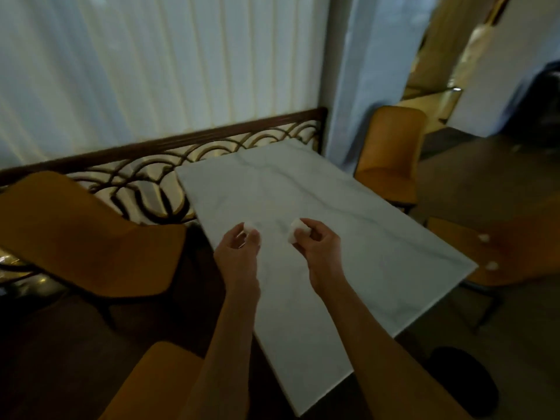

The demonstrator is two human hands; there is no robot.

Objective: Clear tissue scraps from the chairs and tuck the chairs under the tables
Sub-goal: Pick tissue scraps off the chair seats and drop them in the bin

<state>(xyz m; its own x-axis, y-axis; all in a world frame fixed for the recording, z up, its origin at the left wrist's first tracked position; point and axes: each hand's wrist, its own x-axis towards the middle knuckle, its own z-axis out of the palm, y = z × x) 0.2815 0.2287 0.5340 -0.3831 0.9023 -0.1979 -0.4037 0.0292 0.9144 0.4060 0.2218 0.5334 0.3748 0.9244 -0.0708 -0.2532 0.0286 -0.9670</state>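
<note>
Left hand pinching a tissue scrap, right hand grip closed on another scrap, both over the marble counter, 2 scraps on the right chair

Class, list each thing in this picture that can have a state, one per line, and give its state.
Left hand: pinching a tissue scrap.
Right hand: holding a second tissue wad.
Marble table: bare apart from the hands over it.
Near right chair: two loose scraps on its seat.
Far right chair: seat clear, beside the table.
Left chair: pulled out, seat clear.
</note>
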